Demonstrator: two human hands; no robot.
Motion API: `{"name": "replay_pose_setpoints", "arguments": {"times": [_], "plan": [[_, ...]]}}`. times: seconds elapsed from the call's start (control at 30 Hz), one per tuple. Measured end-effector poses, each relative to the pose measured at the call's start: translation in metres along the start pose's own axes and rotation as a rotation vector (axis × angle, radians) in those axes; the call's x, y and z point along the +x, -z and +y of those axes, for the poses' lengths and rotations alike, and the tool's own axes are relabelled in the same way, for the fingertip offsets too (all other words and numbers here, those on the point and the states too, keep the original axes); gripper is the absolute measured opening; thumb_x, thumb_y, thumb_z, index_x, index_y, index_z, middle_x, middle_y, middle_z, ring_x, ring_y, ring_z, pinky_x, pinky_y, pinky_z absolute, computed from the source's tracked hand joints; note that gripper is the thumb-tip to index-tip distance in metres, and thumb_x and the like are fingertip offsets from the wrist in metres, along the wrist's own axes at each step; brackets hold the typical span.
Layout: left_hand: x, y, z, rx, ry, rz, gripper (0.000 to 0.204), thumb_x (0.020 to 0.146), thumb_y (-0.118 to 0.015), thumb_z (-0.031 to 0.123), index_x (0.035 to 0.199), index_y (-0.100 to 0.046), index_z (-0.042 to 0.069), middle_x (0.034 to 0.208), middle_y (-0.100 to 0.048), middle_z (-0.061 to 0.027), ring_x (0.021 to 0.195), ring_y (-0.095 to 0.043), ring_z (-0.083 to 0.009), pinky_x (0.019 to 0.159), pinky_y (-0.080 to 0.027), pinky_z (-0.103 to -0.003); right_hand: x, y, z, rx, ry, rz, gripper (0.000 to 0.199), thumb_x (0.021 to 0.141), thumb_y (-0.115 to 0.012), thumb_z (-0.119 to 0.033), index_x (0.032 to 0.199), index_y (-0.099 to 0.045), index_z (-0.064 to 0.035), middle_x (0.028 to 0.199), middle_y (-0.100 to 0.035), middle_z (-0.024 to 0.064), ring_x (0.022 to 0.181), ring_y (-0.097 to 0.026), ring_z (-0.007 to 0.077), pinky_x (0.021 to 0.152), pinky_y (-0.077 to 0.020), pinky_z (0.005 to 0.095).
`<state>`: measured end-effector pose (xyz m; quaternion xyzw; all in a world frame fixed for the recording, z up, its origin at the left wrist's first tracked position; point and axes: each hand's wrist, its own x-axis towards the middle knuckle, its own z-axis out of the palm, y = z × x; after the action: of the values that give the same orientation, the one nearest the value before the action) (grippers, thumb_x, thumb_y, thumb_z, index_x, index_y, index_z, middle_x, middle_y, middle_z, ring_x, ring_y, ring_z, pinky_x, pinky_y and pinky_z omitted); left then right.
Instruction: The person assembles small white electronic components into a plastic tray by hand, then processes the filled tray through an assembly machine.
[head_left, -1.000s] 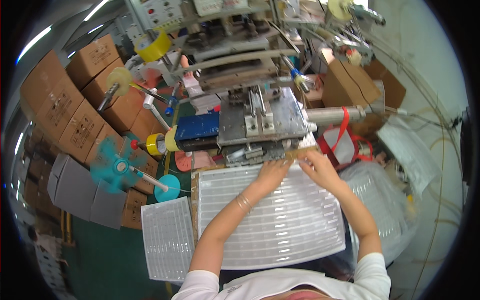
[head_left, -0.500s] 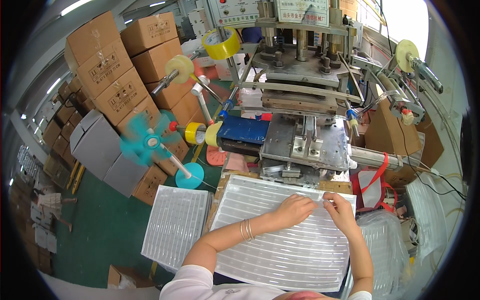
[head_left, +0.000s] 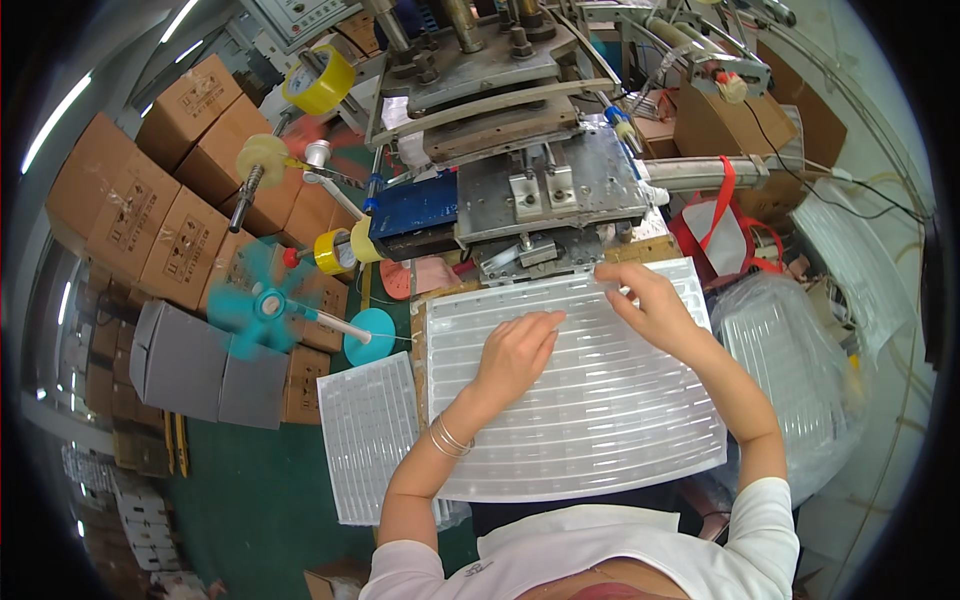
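A large translucent ridged plastic tray lies in front of me, against the front of a metal press machine. My left hand, with thin bangles at the wrist, rests over the left middle of the tray. Its fingers are stretched out, and nothing shows in them. At the tray's far edge, just below the press's metal plate, is my right hand. Its fingers are bent, with thumb and forefinger close together. Whatever they may pinch is too small to make out.
More ridged trays are stacked at the left, and plastic-wrapped ones stand at the right. A teal fan with blurred blades is left of the press, near yellow tape rolls. Cardboard boxes are piled behind it.
My hands were close together at the tray's far right; now they are apart. The left has drawn back leftward with fingers straightened. The right is at the far edge. The whole view has shifted and tilted.
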<state>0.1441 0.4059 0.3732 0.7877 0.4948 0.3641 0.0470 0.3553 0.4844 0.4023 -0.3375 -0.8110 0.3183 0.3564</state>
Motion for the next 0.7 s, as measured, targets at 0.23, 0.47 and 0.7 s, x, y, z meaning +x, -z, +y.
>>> {"name": "replay_pose_setpoints", "arguments": {"times": [0.23, 0.47, 0.7], "plan": [[-0.011, 0.004, -0.011, 0.044, 0.102, 0.035, 0.026, 0.080, -0.059, 0.006, 0.106, -0.060, 0.006, 0.095, -0.062, -0.0114, 0.082, -0.060, -0.0282, 0.071, -0.048, -0.037, -0.007, -0.002, 0.016, 0.020, -0.097, -0.101, 0.018, 0.084, -0.058, -0.007, 0.102, -0.057, -0.0026, 0.102, -0.063, 0.0086, 0.086, -0.062, 0.0193, 0.066, -0.0501, 0.0273], [0.000, 0.023, -0.035, 0.157, 0.175, 0.217, 0.028, 0.080, -0.060, 0.008, 0.108, -0.060, 0.007, 0.099, -0.059, -0.0119, 0.091, -0.056, -0.0301, 0.079, -0.044, -0.038, -0.006, -0.001, 0.016, -0.015, 0.061, -0.033, 0.021, 0.083, -0.056, -0.003, 0.103, -0.060, -0.0041, 0.102, -0.062, 0.0103, 0.087, -0.061, 0.0245, 0.067, -0.0519, 0.0297], [0.116, 0.031, -0.047, 0.481, 0.110, 0.509, 0.032, 0.081, -0.062, 0.030, 0.107, -0.062, 0.011, 0.095, -0.059, -0.0096, 0.096, -0.050, -0.0252, 0.085, -0.033, -0.042, 0.045, 0.015, 0.002, -0.049, 0.063, 0.207, 0.025, 0.081, -0.063, -0.005, 0.106, -0.061, -0.0042, 0.096, -0.064, 0.0106, 0.080, -0.064, 0.0200, 0.066, -0.0522, 0.0273]]}}
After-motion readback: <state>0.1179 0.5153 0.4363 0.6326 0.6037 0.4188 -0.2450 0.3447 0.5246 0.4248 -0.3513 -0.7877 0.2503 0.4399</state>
